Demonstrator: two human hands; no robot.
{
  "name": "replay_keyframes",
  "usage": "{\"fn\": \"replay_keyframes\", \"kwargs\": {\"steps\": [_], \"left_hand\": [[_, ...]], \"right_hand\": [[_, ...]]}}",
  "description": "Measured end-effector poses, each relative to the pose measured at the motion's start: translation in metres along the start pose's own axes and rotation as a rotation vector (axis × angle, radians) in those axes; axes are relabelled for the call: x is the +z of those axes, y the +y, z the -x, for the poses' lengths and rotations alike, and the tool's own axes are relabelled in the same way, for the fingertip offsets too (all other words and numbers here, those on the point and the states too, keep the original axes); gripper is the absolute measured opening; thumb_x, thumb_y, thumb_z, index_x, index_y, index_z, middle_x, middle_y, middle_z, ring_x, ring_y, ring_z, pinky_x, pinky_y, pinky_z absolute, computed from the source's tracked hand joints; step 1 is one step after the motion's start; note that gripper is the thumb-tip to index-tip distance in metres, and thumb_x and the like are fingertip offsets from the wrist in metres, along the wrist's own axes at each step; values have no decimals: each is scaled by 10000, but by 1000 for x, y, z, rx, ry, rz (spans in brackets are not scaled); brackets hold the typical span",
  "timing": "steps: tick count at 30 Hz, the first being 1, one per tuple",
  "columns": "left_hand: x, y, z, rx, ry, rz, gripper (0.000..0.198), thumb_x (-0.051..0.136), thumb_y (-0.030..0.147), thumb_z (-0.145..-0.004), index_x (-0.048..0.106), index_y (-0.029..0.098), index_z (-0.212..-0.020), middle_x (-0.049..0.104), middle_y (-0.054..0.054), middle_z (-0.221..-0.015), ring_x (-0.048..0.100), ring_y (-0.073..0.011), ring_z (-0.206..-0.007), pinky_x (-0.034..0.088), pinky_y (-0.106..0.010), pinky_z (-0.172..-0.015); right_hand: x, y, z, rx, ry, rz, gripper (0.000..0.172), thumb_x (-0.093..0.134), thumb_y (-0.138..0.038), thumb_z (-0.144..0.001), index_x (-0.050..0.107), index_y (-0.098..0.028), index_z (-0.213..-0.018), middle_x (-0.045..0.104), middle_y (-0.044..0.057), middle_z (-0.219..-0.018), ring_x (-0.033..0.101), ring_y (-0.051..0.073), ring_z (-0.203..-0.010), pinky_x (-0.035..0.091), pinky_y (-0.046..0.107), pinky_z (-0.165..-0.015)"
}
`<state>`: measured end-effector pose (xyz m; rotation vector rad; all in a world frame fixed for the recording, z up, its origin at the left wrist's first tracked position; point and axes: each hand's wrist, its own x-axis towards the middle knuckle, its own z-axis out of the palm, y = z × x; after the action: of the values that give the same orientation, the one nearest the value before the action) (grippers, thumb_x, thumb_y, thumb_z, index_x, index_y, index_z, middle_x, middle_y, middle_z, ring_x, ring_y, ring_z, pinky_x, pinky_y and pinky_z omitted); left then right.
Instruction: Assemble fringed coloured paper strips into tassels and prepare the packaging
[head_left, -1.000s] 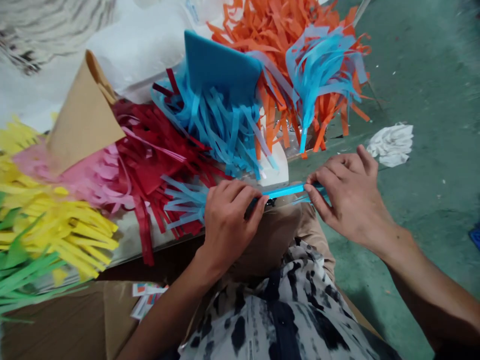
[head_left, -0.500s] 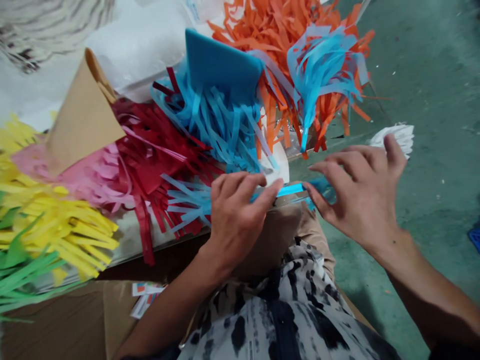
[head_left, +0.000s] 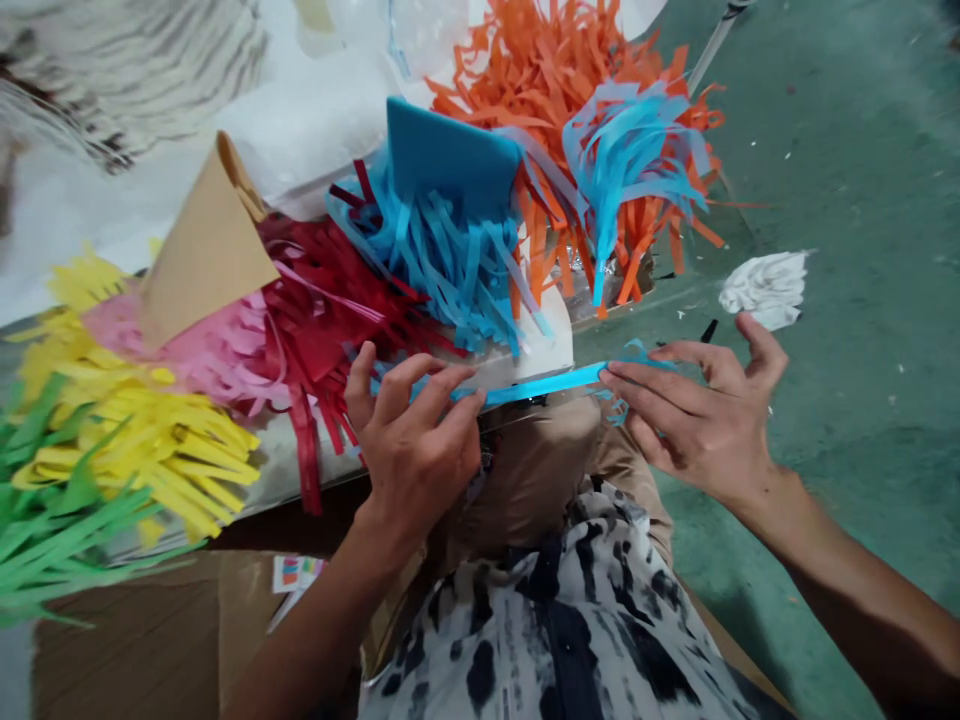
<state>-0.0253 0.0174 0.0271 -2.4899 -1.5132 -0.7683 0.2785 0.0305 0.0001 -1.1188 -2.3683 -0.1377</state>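
A bright blue tissue-paper tassel [head_left: 546, 385], rolled narrow in its middle, stretches between my two hands at the table's near edge. My left hand [head_left: 420, 425] pinches its left part between thumb and fingers. At the other end my right hand [head_left: 697, 405] grips it, thumb and fingertips pressed together, and cut strips stick out around those fingers. Just beyond lies a pile of blue fringed paper [head_left: 454, 265] with a folded blue sheet [head_left: 450, 160] on top. Another blue tassel [head_left: 630, 170], its strips fanned out, rests on orange paper fringe [head_left: 540, 80].
Dark red fringe [head_left: 330, 290], pink fringe [head_left: 225, 345], yellow fringe [head_left: 142, 430] and green fringe [head_left: 52, 530] lie to the left. A folded tan sheet [head_left: 210, 250] stands on the pink. A white tassel [head_left: 769, 285] is on the right, over the green floor [head_left: 862, 420].
My left hand has slid left along the blue tassel, so more of its rolled middle shows. My right hand has closed its fingers on the other end.
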Motion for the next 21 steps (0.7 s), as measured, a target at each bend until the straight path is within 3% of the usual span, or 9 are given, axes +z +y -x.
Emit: {"fn": "replay_keyframes", "kwargs": {"steps": [4, 7, 12, 21], "left_hand": [[13, 28, -13, 4, -13, 170, 221, 694, 133, -907, 764, 262, -1072, 797, -43, -1089, 662, -247, -1022, 534, -462, -969], [29, 38, -21, -17, -111, 298, 120, 650, 146, -980, 744, 209, -1020, 790, -55, -1035, 655, -209, -956, 545, -357, -866], [39, 30, -25, -70, -169, 318, 102, 622, 179, -1018, 715, 188, -977, 763, -56, -1003, 628, -211, -946, 516, -339, -860], [37, 26, -23, -72, -183, 287, 103, 617, 231, -1029, 685, 181, -969, 728, -80, -1000, 608, -226, -949, 495, -360, -861]], "right_hand": [[1, -6, -11, 21, -24, 8, 307, 704, -289, -924, 759, -392, -1208, 820, -40, -1138, 677, 352, -1174, 216, 709, -1209], [0, -8, -19, 46, -55, 11, 214, 734, -312, -928, 768, -365, -1132, 821, -28, -1063, 673, 354, -1179, 209, 717, -1217], [4, -4, -28, 127, -146, -76, 109, 681, -399, -1002, 774, -374, -1054, 794, -4, -1046, 636, 325, -1235, 222, 702, -1238], [11, 2, -35, 148, -186, -113, 200, 583, -432, -1048, 740, -318, -996, 749, 32, -1023, 616, 321, -1215, 231, 680, -1251]]}}
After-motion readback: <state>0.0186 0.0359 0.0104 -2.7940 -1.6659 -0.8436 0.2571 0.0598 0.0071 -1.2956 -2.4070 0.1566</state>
